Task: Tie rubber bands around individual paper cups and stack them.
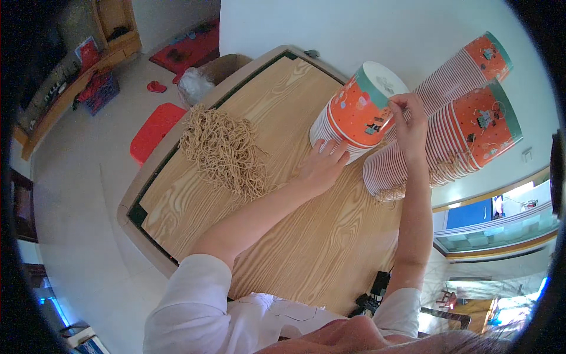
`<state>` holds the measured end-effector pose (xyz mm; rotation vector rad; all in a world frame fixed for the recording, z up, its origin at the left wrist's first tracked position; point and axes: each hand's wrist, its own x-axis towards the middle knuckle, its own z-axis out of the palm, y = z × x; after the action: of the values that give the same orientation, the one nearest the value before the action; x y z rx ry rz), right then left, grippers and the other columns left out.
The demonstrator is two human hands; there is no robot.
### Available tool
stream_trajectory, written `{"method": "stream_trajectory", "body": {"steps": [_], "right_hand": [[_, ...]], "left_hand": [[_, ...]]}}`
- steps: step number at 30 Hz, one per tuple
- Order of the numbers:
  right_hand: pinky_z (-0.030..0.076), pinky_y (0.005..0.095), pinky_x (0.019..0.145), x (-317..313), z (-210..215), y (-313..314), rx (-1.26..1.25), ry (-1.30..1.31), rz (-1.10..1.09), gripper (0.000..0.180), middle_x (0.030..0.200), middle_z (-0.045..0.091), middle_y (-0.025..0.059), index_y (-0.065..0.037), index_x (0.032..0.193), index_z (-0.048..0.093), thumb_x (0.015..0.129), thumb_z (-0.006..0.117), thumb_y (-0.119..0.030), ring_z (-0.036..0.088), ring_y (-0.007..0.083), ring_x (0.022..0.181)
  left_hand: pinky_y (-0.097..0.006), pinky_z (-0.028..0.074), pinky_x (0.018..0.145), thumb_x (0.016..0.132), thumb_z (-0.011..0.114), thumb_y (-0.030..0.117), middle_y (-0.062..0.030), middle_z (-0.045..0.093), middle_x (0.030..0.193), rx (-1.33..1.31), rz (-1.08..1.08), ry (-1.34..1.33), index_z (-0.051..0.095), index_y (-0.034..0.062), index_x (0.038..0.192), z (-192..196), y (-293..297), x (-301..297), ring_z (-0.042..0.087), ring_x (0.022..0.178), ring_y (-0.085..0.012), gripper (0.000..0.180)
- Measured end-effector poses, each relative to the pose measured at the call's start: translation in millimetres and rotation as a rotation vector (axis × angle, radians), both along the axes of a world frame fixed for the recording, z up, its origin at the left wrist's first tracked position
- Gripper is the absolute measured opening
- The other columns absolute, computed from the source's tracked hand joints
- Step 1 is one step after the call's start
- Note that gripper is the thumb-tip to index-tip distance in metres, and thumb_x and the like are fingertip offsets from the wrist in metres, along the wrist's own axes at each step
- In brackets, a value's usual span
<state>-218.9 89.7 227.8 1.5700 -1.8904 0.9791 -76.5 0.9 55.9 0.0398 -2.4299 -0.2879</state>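
Note:
A short stack of paper buckets (359,112), orange with a green band and a white base facing up, stands upside down on the wooden table (306,248). My left hand (323,167) lies against its lower side, fingers spread. At the top bucket's green band, my right hand (411,121) has thumb and forefinger pinched together. Whatever is between those fingertips is too small to make out. To the left, a loose heap of tan twine (227,150) lies on the tabletop.
Two taller stacks stand at the right: a nearer bucket stack (436,144) with twine ends hanging along it and a farther bucket stack (457,76). A red stool (154,133) is beyond the table's left edge. Black devices (377,289) sit near my right elbow.

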Motion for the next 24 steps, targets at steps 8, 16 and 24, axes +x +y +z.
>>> {"method": "stream_trajectory", "body": {"steps": [8,16,24], "right_hand": [[0.047,0.0278,0.079,2.7,70.8,41.7,-0.280,-0.174,0.000,0.009,0.095,0.065,0.0035,-0.003,0.096,0.063,0.089,0.062,-0.008,0.059,0.0148,0.087],[0.046,0.0313,0.085,80.0,15.0,116.7,-0.327,-1.222,0.141,0.023,0.107,0.059,0.0077,-0.004,0.112,0.054,0.091,0.055,-0.012,0.056,0.0175,0.098],[0.050,0.0292,0.083,115.2,-122.1,73.7,0.772,-1.762,0.438,0.014,0.104,0.061,0.0079,-0.004,0.107,0.052,0.099,0.047,-0.015,0.060,0.0162,0.096]], "left_hand": [[-0.050,0.037,0.098,0.086,0.054,0.020,-0.0137,0.048,0.125,0.063,0.025,0.059,0.057,0.0048,0.114,-4.0,-7.6,7.1,0.045,0.117,-0.0284,0.032],[-0.030,0.050,0.080,0.091,0.060,0.025,-0.0107,0.054,0.125,1.575,-0.316,0.390,0.038,0.0059,0.140,57.8,-35.9,145.9,0.061,0.088,-0.0162,0.057],[-0.025,0.050,0.059,0.093,0.052,0.010,-0.0033,0.066,0.083,1.398,-0.143,-0.558,0.060,0.0096,0.123,71.1,-51.8,199.1,0.062,0.067,-0.0095,0.032]]}}
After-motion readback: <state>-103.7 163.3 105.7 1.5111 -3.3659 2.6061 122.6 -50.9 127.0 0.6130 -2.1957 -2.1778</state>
